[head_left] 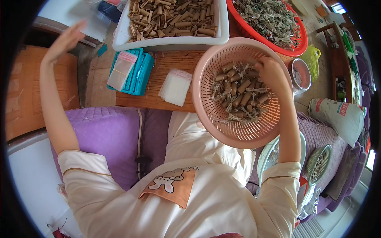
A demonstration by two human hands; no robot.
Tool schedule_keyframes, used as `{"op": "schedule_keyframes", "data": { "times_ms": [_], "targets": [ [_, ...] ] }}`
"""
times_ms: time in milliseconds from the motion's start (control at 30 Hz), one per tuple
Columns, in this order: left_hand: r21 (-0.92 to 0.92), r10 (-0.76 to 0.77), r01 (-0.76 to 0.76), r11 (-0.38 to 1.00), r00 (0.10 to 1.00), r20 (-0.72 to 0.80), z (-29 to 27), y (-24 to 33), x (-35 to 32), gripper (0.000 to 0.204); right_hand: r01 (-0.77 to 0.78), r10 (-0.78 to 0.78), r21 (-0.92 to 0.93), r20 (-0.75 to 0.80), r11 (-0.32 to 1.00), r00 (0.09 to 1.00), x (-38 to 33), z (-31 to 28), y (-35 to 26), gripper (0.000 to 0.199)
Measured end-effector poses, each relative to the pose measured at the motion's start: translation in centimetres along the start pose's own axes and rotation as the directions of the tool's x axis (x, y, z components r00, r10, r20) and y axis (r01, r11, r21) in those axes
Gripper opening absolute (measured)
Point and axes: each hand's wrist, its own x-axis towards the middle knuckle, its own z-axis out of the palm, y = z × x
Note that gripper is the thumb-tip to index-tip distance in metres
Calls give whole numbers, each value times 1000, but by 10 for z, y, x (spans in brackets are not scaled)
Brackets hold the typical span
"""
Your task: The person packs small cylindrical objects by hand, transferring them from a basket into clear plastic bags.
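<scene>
My left hand (66,41) is raised far out to the left, above the floor and apart from everything on the table. Its fingers are stretched out and slightly blurred, with nothing in them. Inside the far right wall of a pink slotted plastic basket (204,85), my right hand (274,73) has its fingers bent down at the contents. Those fingertips are partly hidden, so what they grip cannot be made out. Lying in the basket are several short brown cardboard tubes (241,100), with crumpled clear strands wound among them. The basket tilts over the table's front edge, above my lap.
A white tub (170,44) of brown tube pieces and a red basket (303,37) of tangled clear strands stand behind. On the wooden table (158,65) lie clear plastic bags (176,88) and teal trays (145,73) topped with more bags. A round container (300,75) stands right.
</scene>
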Motion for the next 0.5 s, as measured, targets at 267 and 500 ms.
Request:
{"op": "schedule_keyframes", "data": {
  "times_ms": [267,500],
  "targets": [
    [973,-261,151,177,960,-102,73,77,-37,40,5,216,999,5,-46,976,-30,-45,-55,25],
    [35,540,-541,840,841,36,204,196,-109,45,-59,219,957,126,-285,968,-59,-22,-146,19]
  ]
}}
